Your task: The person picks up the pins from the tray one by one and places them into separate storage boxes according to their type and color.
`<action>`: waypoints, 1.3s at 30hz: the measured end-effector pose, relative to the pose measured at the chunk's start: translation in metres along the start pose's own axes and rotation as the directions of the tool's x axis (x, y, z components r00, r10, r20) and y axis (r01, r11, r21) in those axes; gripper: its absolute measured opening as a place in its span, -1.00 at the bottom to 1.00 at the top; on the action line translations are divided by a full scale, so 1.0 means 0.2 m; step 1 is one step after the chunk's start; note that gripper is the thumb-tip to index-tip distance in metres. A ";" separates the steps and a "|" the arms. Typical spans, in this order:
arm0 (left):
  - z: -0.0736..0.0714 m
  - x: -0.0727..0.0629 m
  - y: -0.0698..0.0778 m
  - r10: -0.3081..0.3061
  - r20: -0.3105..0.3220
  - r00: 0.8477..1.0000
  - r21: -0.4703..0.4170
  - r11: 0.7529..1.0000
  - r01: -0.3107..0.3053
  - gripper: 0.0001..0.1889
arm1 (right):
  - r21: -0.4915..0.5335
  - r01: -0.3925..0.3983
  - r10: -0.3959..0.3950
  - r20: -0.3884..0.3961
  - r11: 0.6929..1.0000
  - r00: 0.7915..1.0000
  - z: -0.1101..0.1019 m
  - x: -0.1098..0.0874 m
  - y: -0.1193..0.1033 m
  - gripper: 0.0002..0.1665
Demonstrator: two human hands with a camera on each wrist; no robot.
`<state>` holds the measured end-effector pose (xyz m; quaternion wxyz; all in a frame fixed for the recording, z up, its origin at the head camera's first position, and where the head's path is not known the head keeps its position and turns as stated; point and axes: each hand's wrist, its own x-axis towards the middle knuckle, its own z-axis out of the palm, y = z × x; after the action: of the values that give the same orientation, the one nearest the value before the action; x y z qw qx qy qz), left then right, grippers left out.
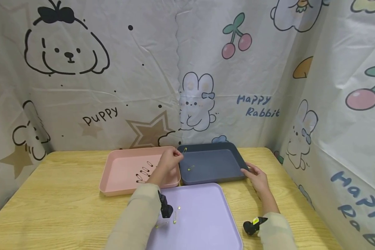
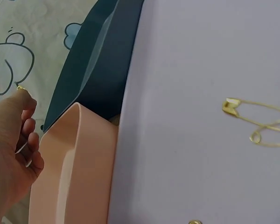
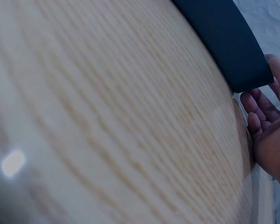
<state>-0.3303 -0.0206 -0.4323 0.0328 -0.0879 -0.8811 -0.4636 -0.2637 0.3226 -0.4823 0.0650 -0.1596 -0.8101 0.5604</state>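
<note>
My left hand (image 1: 169,160) pinches a gold safety pin (image 1: 185,150) over the left side of the dark blue tray (image 1: 217,178). In the left wrist view only a small gold bit of the pin (image 2: 21,87) shows at the fingertips. Another gold safety pin (image 1: 191,168) lies inside that tray. My right hand (image 1: 258,179) grips the tray's right edge, the thumb at the rim; the right wrist view shows fingers curled by the tray's corner (image 3: 242,70). Several dark safety pins (image 1: 144,173) lie in the pink tray (image 1: 122,170), partly hidden by my left forearm.
A lilac tray (image 1: 203,211) sits in front, holding several gold safety pins (image 1: 175,217), some partly hidden by the left sleeve. All three trays stand close together on a wood-grain table (image 1: 59,201). A printed curtain (image 1: 143,86) hangs behind and at the sides.
</note>
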 end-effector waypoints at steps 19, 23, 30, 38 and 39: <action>0.00 -0.01 0.00 0.012 0.008 1.000 0.006 1.000 -0.012 -0.87 | 0.006 0.013 -0.013 0.006 1.000 1.000 0.00 0.01 0.01 -0.21; -0.01 -0.02 -0.01 0.041 0.029 0.999 0.014 0.999 -0.042 -0.87 | 0.002 0.007 -0.007 0.000 1.000 1.000 0.00 0.01 0.01 -0.20; -0.03 -0.02 -0.03 0.089 0.049 0.995 0.013 0.996 -0.090 -0.89 | -0.002 -0.008 0.008 -0.007 1.000 1.000 0.01 0.01 0.01 -0.26; -0.06 -0.04 -0.02 0.123 0.050 0.991 0.005 0.992 -0.124 -0.90 | 0.009 -0.005 0.005 0.000 1.000 1.000 0.01 0.00 -0.01 -0.26; -0.06 -0.05 -0.02 0.128 0.051 0.990 0.002 0.992 -0.129 -0.90 | 0.003 -0.001 0.001 0.002 1.000 1.000 0.01 -0.01 -0.01 -0.25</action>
<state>-0.3222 -0.0333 -0.4294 0.0406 -0.1560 -0.8755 -0.4556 -0.2632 0.3204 -0.4815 0.0643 -0.1594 -0.8091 0.5619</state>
